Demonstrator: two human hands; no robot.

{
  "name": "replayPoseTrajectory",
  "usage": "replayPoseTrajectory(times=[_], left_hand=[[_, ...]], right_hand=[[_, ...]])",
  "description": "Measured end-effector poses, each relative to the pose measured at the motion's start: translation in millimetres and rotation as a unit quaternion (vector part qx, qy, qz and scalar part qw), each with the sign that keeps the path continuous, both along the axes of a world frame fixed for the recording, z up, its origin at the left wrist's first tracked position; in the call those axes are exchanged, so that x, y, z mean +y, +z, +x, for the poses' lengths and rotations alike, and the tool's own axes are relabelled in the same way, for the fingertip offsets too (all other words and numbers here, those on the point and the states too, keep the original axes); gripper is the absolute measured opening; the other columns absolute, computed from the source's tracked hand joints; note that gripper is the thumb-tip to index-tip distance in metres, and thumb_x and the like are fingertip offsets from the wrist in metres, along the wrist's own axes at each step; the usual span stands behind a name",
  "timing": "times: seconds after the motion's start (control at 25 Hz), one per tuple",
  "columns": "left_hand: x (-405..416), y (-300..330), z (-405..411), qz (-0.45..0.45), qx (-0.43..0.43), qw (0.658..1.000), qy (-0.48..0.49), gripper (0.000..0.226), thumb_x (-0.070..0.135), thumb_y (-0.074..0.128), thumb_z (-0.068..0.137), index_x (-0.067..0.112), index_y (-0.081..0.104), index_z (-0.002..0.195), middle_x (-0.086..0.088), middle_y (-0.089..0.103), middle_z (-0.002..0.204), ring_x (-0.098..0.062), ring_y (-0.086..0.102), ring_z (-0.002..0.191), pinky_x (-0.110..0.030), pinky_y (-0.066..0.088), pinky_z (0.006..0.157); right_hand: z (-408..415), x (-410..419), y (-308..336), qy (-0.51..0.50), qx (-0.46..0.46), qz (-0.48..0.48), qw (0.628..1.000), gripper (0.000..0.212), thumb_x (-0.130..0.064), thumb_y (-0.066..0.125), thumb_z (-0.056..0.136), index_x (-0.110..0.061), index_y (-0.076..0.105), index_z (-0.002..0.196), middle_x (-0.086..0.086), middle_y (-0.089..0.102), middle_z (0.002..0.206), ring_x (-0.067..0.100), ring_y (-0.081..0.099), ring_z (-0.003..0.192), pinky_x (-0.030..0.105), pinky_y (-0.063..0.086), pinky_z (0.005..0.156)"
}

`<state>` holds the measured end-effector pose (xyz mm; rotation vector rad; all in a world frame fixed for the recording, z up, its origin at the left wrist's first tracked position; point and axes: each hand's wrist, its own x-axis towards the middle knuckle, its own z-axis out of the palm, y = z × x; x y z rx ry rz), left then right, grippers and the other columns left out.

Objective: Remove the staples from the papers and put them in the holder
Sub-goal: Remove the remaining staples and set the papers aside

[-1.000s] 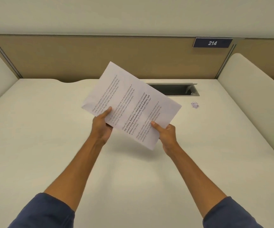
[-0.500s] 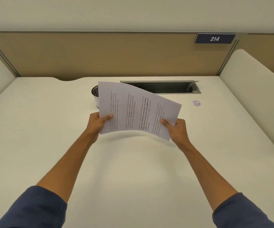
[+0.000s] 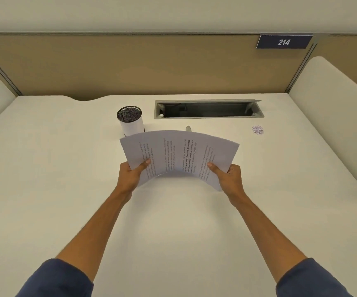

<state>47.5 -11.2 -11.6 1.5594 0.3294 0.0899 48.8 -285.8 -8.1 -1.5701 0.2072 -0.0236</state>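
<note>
— Cream desk (image 3: 44, 189) top, tan partition (image 3: 130, 67) behind it with a "214" plate (image 3: 284, 42) at upper right. What are the hands doing?

— Both grip the same printed papers (image 3: 179, 155) at frame centre. The left hand (image 3: 130, 177) pinches the lower left corner, thumb on top and fingers curled underneath; the right hand (image 3: 229, 179) does the same at the lower right corner.

— Why is the sheaf arched?

— My guess is that the hands push inward, so the middle bows up. That would roll it narrow enough for the holder.

— Where is the holder?

— The mesh pen cup (image 3: 130, 121), black-rimmed with a white wrap, stands just beyond the papers' upper left edge, mouth open upward. Near, not touching as far as I can tell.

— And staples?

— A small heap of pulled staples (image 3: 257, 129) lies well apart at right centre, below the open cable tray (image 3: 208, 109). I can't see any staple on the papers. A small grey tool (image 3: 188, 128) pokes out behind their top edge; too hidden to name.

— So how far along?

— Probably stapling is undone and loading the cup comes next.
</note>
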Motion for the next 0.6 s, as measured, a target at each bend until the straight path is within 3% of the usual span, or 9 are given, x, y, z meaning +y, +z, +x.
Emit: replayPoseTrajectory(times=[0.12, 0.28, 0.44, 0.52, 0.6], left_hand=[[2.7, 6.7, 3.5, 0.015, -0.008, 1.000, -0.011, 0.029, 0.016, 0.066, 0.092, 0.015, 0.063, 0.121, 0.008, 0.069, 0.105, -0.018, 0.066, 0.097, -0.033, 0.055, 0.082], [15.1, 32.8, 13.7, 0.067, -0.040, 0.996, -0.053, 0.012, 0.015, 0.064, 0.093, 0.018, 0.069, 0.103, 0.014, 0.074, 0.092, -0.013, 0.069, 0.086, -0.027, 0.054, 0.073], [25.7, 71.6, 27.0, 0.160, -0.054, 0.977, -0.128, 0.009, 0.017, 0.064, 0.093, 0.023, 0.070, 0.091, 0.024, 0.072, 0.080, 0.001, 0.065, 0.073, -0.018, 0.050, 0.067], [26.1, 89.2, 35.3, 0.192, -0.054, 0.962, -0.186, 0.010, 0.017, 0.063, 0.094, 0.024, 0.071, 0.093, 0.024, 0.072, 0.084, 0.002, 0.065, 0.073, -0.016, 0.050, 0.067], [23.9, 104.0, 45.1, 0.227, -0.054, 0.944, -0.234, 0.012, 0.015, 0.063, 0.093, 0.021, 0.073, 0.098, 0.016, 0.074, 0.093, -0.001, 0.065, 0.078, -0.019, 0.050, 0.072]], right_hand=[[-0.4, -1.4, 5.5, 0.008, -0.002, -0.011, 1.000, 0.024, -0.014, 0.071, 0.085, -0.011, 0.068, 0.109, 0.002, 0.072, 0.103, 0.002, 0.070, 0.078, 0.015, 0.053, 0.065], [13.8, -15.6, 36.5, -0.052, -0.073, 0.003, 0.996, 0.033, -0.013, 0.077, 0.080, -0.010, 0.068, 0.111, 0.004, 0.074, 0.100, 0.008, 0.072, 0.082, 0.018, 0.055, 0.071], [39.8, -27.8, 75.3, -0.108, -0.166, -0.162, 0.967, 0.055, -0.033, 0.082, 0.073, -0.015, 0.063, 0.122, -0.003, 0.070, 0.106, 0.003, 0.066, 0.096, 0.014, 0.049, 0.086], [49.5, -19.7, 94.6, -0.048, -0.186, -0.244, 0.951, 0.065, -0.046, 0.082, 0.069, -0.022, 0.061, 0.125, -0.011, 0.067, 0.114, -0.001, 0.060, 0.106, 0.011, 0.042, 0.090], [55.5, -3.8, 112.4, 0.079, -0.174, -0.292, 0.937, 0.073, -0.055, 0.080, 0.066, -0.024, 0.059, 0.128, -0.015, 0.065, 0.117, -0.003, 0.059, 0.106, 0.013, 0.042, 0.090]])
